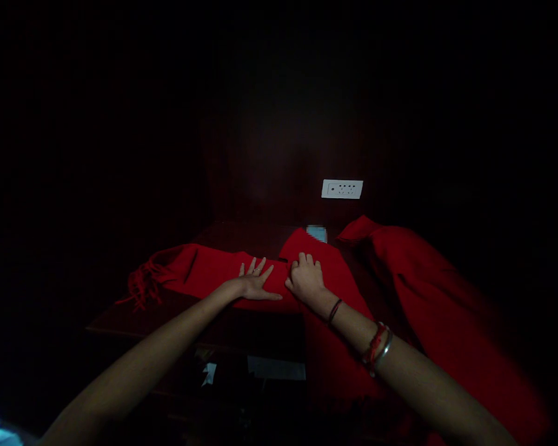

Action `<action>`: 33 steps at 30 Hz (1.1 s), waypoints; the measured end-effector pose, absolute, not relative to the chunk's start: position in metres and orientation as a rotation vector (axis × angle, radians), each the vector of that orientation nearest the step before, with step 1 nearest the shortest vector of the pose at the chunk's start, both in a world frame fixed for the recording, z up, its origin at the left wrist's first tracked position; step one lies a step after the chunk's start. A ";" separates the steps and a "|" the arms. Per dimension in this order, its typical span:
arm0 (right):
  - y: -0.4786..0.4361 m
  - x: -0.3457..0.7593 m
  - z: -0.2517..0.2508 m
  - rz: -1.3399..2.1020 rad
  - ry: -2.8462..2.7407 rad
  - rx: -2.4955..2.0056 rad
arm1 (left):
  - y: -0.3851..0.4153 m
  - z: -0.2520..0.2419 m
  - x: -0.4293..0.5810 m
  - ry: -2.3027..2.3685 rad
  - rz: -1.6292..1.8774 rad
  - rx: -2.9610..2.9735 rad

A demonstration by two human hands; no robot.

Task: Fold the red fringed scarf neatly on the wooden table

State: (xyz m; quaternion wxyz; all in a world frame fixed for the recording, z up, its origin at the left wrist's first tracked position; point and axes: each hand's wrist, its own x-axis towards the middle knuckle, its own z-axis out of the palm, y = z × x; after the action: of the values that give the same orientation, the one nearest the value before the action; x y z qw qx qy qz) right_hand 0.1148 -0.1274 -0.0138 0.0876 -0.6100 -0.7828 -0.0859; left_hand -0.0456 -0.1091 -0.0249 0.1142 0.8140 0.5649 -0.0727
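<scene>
A red cloth (214, 269) with a fringed left end lies across a dark table. My left hand (257, 282) rests flat on it, fingers spread, a ring on one finger. Just to the right, my right hand (305, 277) has its fingers curled onto the red cloth where it bends and hangs over the front edge. Bracelets and a bangle circle my right wrist and forearm. More red fabric (413, 266) spreads at the right and drapes toward the front.
The dark table's front edge (116, 330) shows at the left. Behind the cloth lies a small pale blue item (317, 233). A white socket panel (342, 189) is on the wall. Pale pieces (276, 368) show below the tabletop. Surroundings are very dark.
</scene>
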 end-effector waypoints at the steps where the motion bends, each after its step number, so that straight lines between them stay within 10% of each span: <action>1: -0.129 0.111 -0.013 -0.249 -2.317 -1.823 | -0.111 -0.026 -0.045 1.632 -0.198 2.401; 12: -0.103 0.156 0.035 -0.084 -1.890 -2.003 | -0.130 -0.026 -0.027 1.730 -0.216 2.290; 33: -0.096 0.141 -0.035 0.268 -2.327 -2.011 | -0.127 -0.019 -0.038 1.713 -0.332 2.232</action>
State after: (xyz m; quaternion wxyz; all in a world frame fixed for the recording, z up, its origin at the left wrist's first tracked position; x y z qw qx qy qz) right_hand 0.1406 -0.0960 -0.0346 0.0271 -0.6511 -0.7536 0.0868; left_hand -0.0378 -0.1265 -0.0188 0.1538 0.7784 0.5976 -0.1158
